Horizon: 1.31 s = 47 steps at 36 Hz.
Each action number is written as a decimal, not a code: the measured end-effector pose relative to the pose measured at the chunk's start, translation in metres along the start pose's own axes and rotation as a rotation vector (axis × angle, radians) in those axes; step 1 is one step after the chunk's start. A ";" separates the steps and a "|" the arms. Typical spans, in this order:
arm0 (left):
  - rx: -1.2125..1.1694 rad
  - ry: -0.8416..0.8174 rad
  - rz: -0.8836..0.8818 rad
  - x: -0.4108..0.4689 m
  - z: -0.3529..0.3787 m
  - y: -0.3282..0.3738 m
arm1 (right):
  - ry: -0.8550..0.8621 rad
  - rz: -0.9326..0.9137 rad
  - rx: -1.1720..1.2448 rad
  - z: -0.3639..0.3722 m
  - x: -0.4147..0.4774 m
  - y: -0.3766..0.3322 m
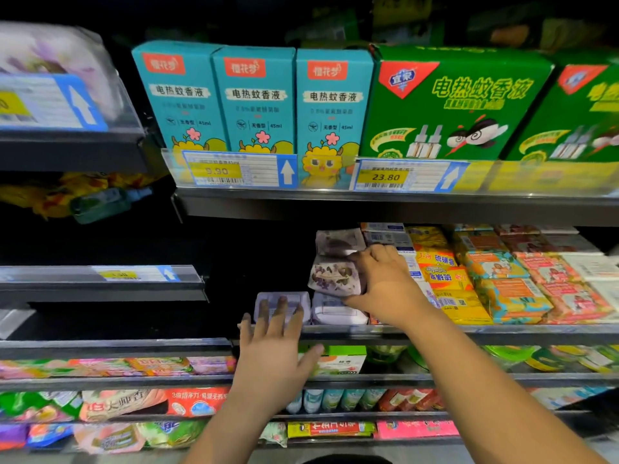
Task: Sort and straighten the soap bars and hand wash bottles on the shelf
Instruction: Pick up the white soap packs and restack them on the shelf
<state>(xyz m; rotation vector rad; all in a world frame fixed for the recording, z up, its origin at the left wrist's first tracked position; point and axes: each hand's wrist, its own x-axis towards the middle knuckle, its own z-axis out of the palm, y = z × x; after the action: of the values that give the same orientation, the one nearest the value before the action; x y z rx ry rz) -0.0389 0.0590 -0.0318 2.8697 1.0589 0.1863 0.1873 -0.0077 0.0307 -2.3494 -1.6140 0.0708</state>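
Note:
On the middle shelf (435, 331) several lavender-wrapped soap bars lie in a column. My right hand (385, 283) grips one lavender soap bar (333, 276), lifted and tilted above another lavender bar (335, 311) at the shelf front; a third (338, 241) lies behind it. My left hand (274, 343) reaches in with straight fingers, the fingertips resting on a lavender soap bar (281, 304) lying flat at the left. Right of the column run rows of yellow soap bars (449, 286), orange-teal bars (509, 289) and pink bars (569, 289).
Above, teal boxes (254, 98) and green boxes (449, 102) of mosquito liquid stand behind price tags. A dark gap lies left of the lavender bars. Lower shelves hold packets and small bottles (335, 398). A neighbouring shelf unit (100, 286) juts out at the left.

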 end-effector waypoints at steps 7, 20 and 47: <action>-0.349 0.141 0.043 0.016 -0.020 -0.026 | 0.095 0.087 0.391 -0.018 -0.028 -0.018; -1.217 0.136 0.191 0.011 -0.046 0.012 | -0.147 0.442 1.522 -0.022 -0.077 -0.045; -1.413 -0.074 0.076 0.019 -0.047 0.023 | -0.124 0.441 1.328 -0.014 -0.102 -0.028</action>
<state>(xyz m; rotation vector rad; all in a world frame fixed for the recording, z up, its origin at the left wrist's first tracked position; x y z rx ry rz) -0.0166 0.0553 0.0194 1.5922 0.4301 0.5455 0.1266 -0.0950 0.0389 -1.5158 -0.5991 1.0247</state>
